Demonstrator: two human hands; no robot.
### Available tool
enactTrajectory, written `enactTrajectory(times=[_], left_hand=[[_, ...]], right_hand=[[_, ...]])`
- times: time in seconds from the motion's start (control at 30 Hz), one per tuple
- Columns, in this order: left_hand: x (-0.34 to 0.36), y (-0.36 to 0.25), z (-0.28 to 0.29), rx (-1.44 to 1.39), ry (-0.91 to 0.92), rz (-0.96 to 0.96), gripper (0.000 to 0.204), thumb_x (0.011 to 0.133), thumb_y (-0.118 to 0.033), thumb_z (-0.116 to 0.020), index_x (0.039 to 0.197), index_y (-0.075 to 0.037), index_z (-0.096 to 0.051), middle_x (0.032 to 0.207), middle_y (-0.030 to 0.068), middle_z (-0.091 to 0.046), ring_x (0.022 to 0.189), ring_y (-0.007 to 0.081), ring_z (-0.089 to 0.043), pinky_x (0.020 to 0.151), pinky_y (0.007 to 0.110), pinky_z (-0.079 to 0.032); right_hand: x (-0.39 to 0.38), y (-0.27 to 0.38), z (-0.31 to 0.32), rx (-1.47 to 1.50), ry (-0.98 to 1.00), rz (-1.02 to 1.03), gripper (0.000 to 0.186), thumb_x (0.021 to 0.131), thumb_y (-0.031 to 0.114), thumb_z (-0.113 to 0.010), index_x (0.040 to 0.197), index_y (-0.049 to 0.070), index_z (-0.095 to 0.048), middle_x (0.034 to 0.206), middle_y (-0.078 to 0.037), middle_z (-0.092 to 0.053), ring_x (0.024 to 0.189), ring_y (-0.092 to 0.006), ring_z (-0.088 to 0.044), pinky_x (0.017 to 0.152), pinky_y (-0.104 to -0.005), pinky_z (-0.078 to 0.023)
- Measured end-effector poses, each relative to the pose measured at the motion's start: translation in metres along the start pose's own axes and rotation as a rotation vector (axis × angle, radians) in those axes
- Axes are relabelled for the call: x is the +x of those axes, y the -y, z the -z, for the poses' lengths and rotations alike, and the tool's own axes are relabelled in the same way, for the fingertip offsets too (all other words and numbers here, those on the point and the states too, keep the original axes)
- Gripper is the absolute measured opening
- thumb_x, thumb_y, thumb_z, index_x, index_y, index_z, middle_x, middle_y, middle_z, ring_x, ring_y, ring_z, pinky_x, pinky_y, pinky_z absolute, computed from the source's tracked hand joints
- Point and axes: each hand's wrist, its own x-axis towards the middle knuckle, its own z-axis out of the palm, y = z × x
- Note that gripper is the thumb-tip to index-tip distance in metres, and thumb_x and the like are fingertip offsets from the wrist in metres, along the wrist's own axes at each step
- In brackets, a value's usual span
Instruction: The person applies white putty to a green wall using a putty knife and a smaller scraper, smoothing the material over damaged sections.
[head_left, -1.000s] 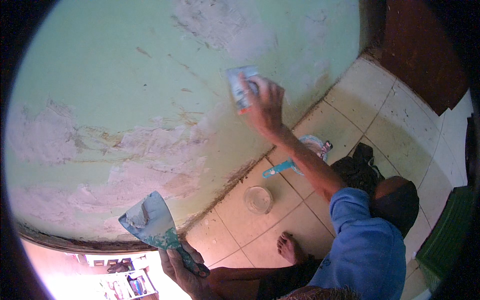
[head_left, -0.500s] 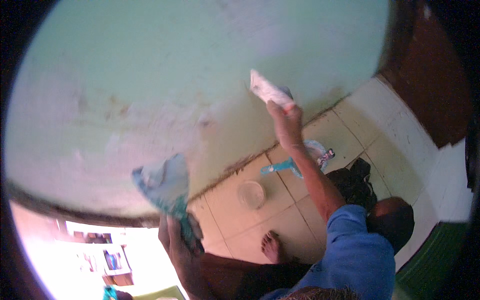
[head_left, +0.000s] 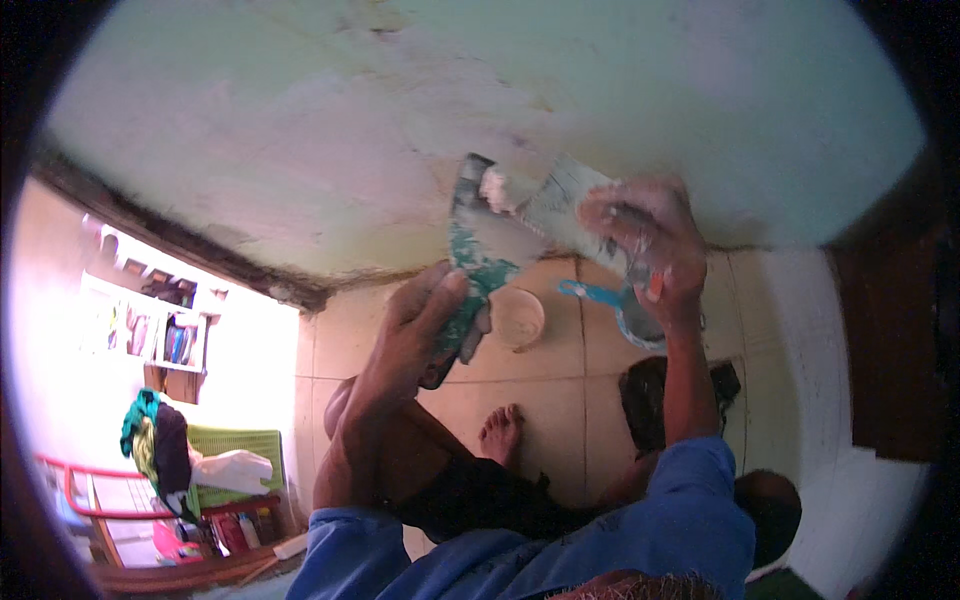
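Observation:
My left hand [head_left: 425, 305] grips a wide putty knife [head_left: 475, 258] by its green, smeared handle. A lump of white putty [head_left: 495, 188] sits near the far edge of its blade. Wrapped round a second scraper [head_left: 565, 200], my right hand [head_left: 655, 230] is slightly blurred by motion. The two blades come together in front of the wall; whether they touch I cannot tell. The wall [head_left: 330, 150] is pale green with whitish patches. Below the blades, a clear round tub [head_left: 518, 320] stands on the tiles, and a turquoise dipper [head_left: 590, 292] lies partly hidden behind my right wrist.
Beige floor tiles [head_left: 540, 370] meet the wall along a dark, rough edge. A black bag [head_left: 645, 400] lies by my right forearm. My bare foot [head_left: 500, 435] is near the tub. To the left are a green crate [head_left: 255, 450] with cloths and a shelf [head_left: 180, 335]. A brown door [head_left: 885, 350] stands right.
My right hand has drawn its scraper away from the wall area at upper right, over to the left putty knife. The left putty knife has moved right and up. The view has turned.

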Motion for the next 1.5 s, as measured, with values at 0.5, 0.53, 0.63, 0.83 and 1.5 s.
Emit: enactTrajectory(times=[0.5, 0.53, 0.63, 0.83, 1.5], left_hand=[[0.011, 0.014, 0.032, 0.132, -0.018, -0.096, 0.034, 0.107, -0.034, -0.040, 0.098, -0.004, -0.053, 0.078, 0.0027, -0.056, 0.057, 0.0066, -0.050, 0.050, 0.023, -0.041], [0.012, 0.014, 0.034, 0.161, -0.040, -0.101, 0.034, 0.107, -0.033, -0.040, 0.099, -0.003, -0.054, 0.078, 0.0028, -0.057, 0.057, 0.0065, -0.050, 0.050, 0.023, -0.041], [0.002, -0.010, 0.036, 0.086, -0.124, -0.134, 0.034, 0.107, -0.033, -0.040, 0.100, -0.003, -0.054, 0.079, 0.0037, -0.058, 0.057, 0.0062, -0.051, 0.049, 0.022, -0.041], [-0.013, -0.021, 0.038, -0.129, -0.213, -0.201, 0.036, 0.107, -0.035, -0.038, 0.105, -0.002, -0.054, 0.080, 0.0060, -0.060, 0.051, 0.0055, -0.051, 0.035, 0.017, -0.033], [-0.006, -0.042, 0.058, -0.884, -0.594, -0.577, 0.029, 0.105, -0.033, -0.045, 0.104, -0.005, -0.050, 0.079, 0.0074, -0.058, 0.055, 0.0119, -0.052, 0.047, 0.024, -0.044]], right_hand=[[0.005, 0.021, -0.020, -0.412, 0.309, 0.021, 0.047, 0.069, 0.003, -0.069, 0.114, 0.016, -0.073, 0.108, -0.002, -0.065, 0.098, -0.0252, -0.059, 0.085, -0.0409, -0.047], [0.001, 0.017, -0.020, -0.404, 0.349, -0.002, 0.044, 0.070, 0.004, -0.068, 0.112, 0.015, -0.073, 0.106, -0.002, -0.065, 0.097, -0.0257, -0.059, 0.084, -0.0411, -0.047], [-0.024, -0.011, -0.027, -0.262, 0.400, -0.157, 0.035, 0.073, 0.003, -0.065, 0.105, 0.013, -0.073, 0.104, -0.004, -0.065, 0.096, -0.0266, -0.059, 0.082, -0.0410, -0.049], [-0.074, -0.070, -0.046, 0.840, -0.159, -1.036, 0.031, 0.085, 0.002, -0.063, 0.116, 0.010, -0.061, 0.109, -0.004, -0.063, 0.097, -0.0191, -0.059, 0.073, -0.0384, -0.049], [0.198, 0.011, -0.054, -0.632, 0.032, 0.330, 0.048, 0.077, 0.005, -0.066, 0.126, 0.009, -0.064, 0.117, -0.008, -0.062, 0.105, -0.0293, -0.058, 0.088, -0.0388, -0.049]])
